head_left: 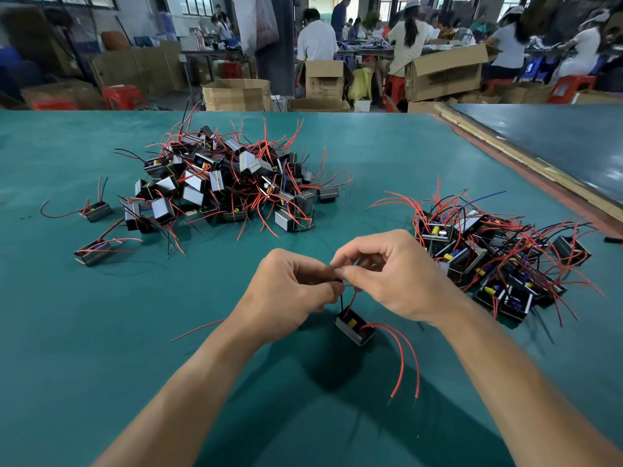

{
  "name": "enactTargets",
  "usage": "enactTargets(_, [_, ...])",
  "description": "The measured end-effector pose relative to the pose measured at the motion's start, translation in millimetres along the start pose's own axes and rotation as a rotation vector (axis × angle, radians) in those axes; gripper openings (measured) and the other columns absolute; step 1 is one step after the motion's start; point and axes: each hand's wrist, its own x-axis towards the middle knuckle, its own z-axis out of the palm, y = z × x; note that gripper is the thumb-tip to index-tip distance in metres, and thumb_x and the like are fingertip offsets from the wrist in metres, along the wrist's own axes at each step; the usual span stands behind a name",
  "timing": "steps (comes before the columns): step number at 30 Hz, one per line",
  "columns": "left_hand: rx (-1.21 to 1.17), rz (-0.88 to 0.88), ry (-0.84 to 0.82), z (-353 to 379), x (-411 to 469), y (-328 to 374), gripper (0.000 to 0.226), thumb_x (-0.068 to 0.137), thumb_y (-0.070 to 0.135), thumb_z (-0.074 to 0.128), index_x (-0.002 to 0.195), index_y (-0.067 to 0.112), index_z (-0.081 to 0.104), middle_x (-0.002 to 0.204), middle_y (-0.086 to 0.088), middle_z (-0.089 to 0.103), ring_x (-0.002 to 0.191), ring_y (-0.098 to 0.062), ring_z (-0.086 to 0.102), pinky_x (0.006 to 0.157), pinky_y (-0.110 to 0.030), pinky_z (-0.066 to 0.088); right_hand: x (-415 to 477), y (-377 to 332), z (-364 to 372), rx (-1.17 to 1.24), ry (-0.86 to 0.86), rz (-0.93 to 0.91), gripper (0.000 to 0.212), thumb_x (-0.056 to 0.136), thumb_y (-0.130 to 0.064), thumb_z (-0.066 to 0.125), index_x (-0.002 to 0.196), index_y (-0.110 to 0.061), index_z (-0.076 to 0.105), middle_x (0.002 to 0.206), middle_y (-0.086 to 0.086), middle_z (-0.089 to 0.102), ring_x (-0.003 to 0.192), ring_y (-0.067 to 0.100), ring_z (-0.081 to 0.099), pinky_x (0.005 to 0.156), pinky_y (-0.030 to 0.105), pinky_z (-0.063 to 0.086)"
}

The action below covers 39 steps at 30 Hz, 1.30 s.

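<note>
Head view, module [355,326]: small black box with a yellow part, low over the green table [101,332], directly beneath both hands.
Left hand [290,288]: fingers curled, pinching the lead wires [352,299] just above the module.
Right hand [391,281]: fingers pinching the same wires.
Large heap [229,183]: similar modules, beyond and left of the module.
Smaller heap [499,257]: right of the module.

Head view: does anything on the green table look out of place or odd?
Only small things: one wired module and a nearer one lie apart, left of the big left pile. Nothing looks broken or spilled.
</note>
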Motion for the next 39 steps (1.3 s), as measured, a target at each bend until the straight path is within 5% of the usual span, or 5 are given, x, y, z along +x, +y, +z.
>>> enactTargets(7, [0.031, 0.002, 0.039, 0, 1, -3, 0.017, 0.082, 0.008, 0.072, 0.067, 0.016, 0.075, 0.066, -0.015, 0.068, 0.052, -0.013, 0.052, 0.051, -0.026, 0.038, -1, -1, -7, -0.037, -0.054, 0.04, 0.021, 0.086, -0.008, 0.074, 0.08, -0.028, 0.077, 0.072, -0.01, 0.074, 0.064, 0.02, 0.065, 0.064, 0.033, 0.053])
enactTargets(12, [0.047, 0.036, 0.058, 1, 2, -6, 0.014, 0.082, 0.012, 0.074, 0.07, 0.018, 0.076, 0.064, -0.015, 0.067, 0.052, -0.014, 0.048, 0.051, -0.029, 0.038, -1, -1, -7, -0.061, -0.078, 0.101, 0.017, 0.086, -0.013, 0.074, 0.07, -0.018, 0.073, 0.059, -0.005, 0.067, 0.051, 0.005, 0.054, 0.055, 0.027, 0.047])
enactTargets(18, [0.238, 0.216, 0.137, 4, -1, -8, 0.019, 0.081, 0.013, 0.074, 0.065, 0.023, 0.073, 0.045, 0.015, 0.052, 0.039, 0.0, 0.038, 0.044, -0.013, 0.03, 0, -2, -4, -0.005, -0.087, 0.257, 0.022, 0.086, -0.019, 0.072, 0.067, -0.009, 0.072, 0.053, 0.003, 0.064, 0.041, 0.011, 0.052, 0.045, 0.026, 0.045])
enactTargets(24, [0.172, 0.128, 0.089, 1, 3, -11, 0.014, 0.085, 0.019, 0.07, 0.072, 0.024, 0.073, 0.058, 0.002, 0.066, 0.05, -0.023, 0.057, 0.045, -0.026, 0.041, -1, -6, -5, 0.041, -0.081, 0.226, 0.022, 0.088, -0.014, 0.07, 0.067, -0.011, 0.073, 0.056, 0.001, 0.067, 0.044, 0.009, 0.053, 0.048, 0.024, 0.046])
enactTargets(39, [-0.12, 0.0, -0.098, -3, 4, -5, 0.011, 0.088, 0.001, 0.067, 0.077, 0.001, 0.069, 0.057, -0.002, 0.061, 0.048, -0.012, 0.054, 0.051, -0.014, 0.042, -4, -5, -20, 0.113, -0.13, 0.078, 0.026, 0.082, -0.001, 0.076, 0.08, -0.026, 0.08, 0.07, 0.001, 0.075, 0.062, 0.009, 0.064, 0.063, 0.028, 0.052])
